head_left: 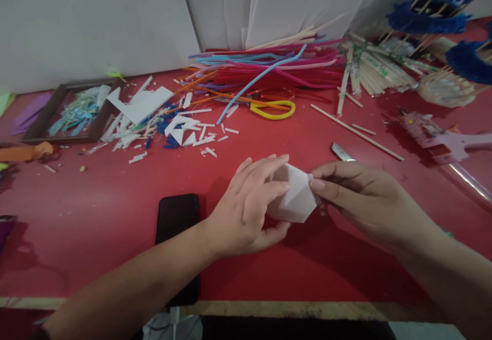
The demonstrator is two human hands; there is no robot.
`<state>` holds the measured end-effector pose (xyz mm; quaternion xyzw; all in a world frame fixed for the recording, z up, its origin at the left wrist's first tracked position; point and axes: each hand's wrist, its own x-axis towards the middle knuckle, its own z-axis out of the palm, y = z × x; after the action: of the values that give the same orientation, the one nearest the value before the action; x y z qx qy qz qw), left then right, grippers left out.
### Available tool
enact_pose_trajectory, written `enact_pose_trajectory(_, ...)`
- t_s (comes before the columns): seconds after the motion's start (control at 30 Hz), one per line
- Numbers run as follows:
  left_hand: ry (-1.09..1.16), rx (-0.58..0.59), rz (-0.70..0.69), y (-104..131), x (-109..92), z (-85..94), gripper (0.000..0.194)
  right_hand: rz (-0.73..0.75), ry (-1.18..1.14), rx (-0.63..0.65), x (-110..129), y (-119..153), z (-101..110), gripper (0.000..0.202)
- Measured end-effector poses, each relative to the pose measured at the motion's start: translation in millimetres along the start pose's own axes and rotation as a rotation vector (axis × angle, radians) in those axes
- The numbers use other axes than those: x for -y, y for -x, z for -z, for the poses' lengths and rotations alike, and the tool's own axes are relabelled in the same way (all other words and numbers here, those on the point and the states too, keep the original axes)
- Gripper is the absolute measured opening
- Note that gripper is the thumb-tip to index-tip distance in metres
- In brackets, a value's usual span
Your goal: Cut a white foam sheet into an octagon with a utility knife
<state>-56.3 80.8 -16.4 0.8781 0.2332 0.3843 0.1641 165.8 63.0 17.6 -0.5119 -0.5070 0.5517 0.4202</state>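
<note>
A small white faceted paper shape [298,196] is held just above the red table between both hands. My left hand [249,206] wraps round its left side, with the fingers over the top and the thumb below. On the right, my right hand [357,196] pinches the paper shape's corner between thumb and forefinger. The far side of the shape and some right fingertips are hidden. Just beyond my right hand lies a cutter blade [341,152], its rear part covered by the hand. A black phone [177,217] lies left of my left forearm, which partly covers it.
White paper scraps [184,128], yellow-handled scissors [272,110] and a pile of coloured pipe cleaners [265,73] lie farther back. A pink glue gun [438,137] and wooden sticks [357,132] are at right. A brown frame [61,137] holds clippings at left.
</note>
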Motion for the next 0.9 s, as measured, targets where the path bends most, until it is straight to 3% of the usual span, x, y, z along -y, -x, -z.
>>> enact_pose_trajectory(0.27, 0.049, -0.048, -0.055, -1, 4, -3.9, 0.064, -0.077, -0.013, 0.068, -1, 1, 1, 0.045)
enact_pose_trajectory(0.43, 0.032, 0.014, -0.066, -6, 2, 1.5, 0.072, -0.103, 0.011, 0.147, 0, 5, -5, 0.048)
enact_pose_trajectory(0.57, -0.059, 0.104, 0.014, -9, -3, 9.3, 0.066, -0.115, -0.005, 0.182, 2, 6, -9, 0.050)
enact_pose_trajectory(0.9, -0.074, 0.122, 0.032, -9, -4, 11.1, 0.065, -0.139, 0.066, 0.248, 2, 8, -1, 0.043)
